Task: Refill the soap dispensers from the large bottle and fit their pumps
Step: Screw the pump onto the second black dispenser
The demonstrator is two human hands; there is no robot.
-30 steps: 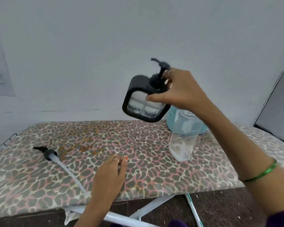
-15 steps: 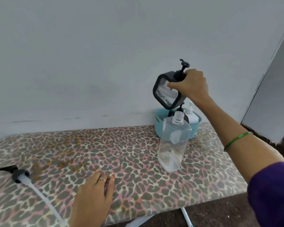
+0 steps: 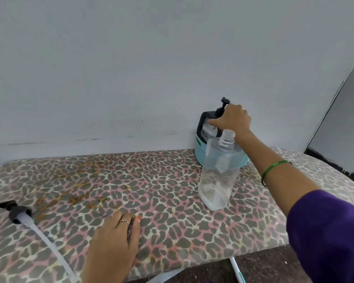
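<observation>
My right hand [image 3: 233, 120] grips the top of a black-framed square soap dispenser [image 3: 204, 127] with its black pump [image 3: 223, 106] fitted; its lower part sits inside the teal basket [image 3: 199, 153] at the back of the board. In front of the basket a large clear bottle [image 3: 220, 172] stands upright with no cap, a little liquid at its bottom. A loose black pump with a long white tube [image 3: 23, 216] lies at the left. My left hand [image 3: 114, 244] rests flat on the leopard-print board [image 3: 151, 190], holding nothing.
A plain wall rises right behind the board. The board's front edge runs just past my left hand, with white metal legs [image 3: 236, 269] and a dark floor below. A grey door or panel [image 3: 343, 111] stands at the far right.
My right hand has carried the black dispenser from mid-air over the board down and back into the teal basket. My left hand stayed flat on the board.
</observation>
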